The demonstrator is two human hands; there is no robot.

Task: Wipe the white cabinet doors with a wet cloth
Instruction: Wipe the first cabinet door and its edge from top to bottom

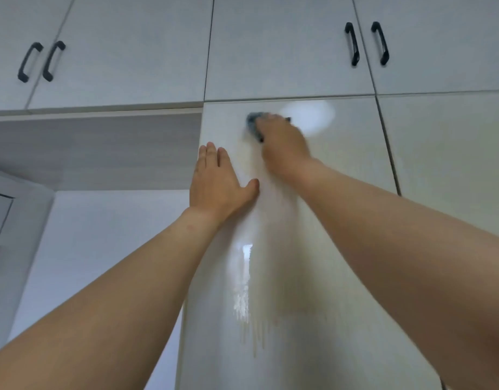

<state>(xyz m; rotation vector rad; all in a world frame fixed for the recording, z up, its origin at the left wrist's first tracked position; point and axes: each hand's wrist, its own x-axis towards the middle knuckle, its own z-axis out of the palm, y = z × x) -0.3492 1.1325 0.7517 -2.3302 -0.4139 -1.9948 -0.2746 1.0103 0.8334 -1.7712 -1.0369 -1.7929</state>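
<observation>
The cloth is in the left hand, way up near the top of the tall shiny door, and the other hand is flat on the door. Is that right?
Not quite. The head view shows the right hand holding the cloth, not the left. The rest holds: the cloth is up near the top of the tall shiny door, and the other hand, the left hand, lies flat on that door.

One head-worn wide-angle view; it tilts steeply upward, close against the tall cabinet door (327, 220); upper cupboards (271, 52) overhead.
</observation>
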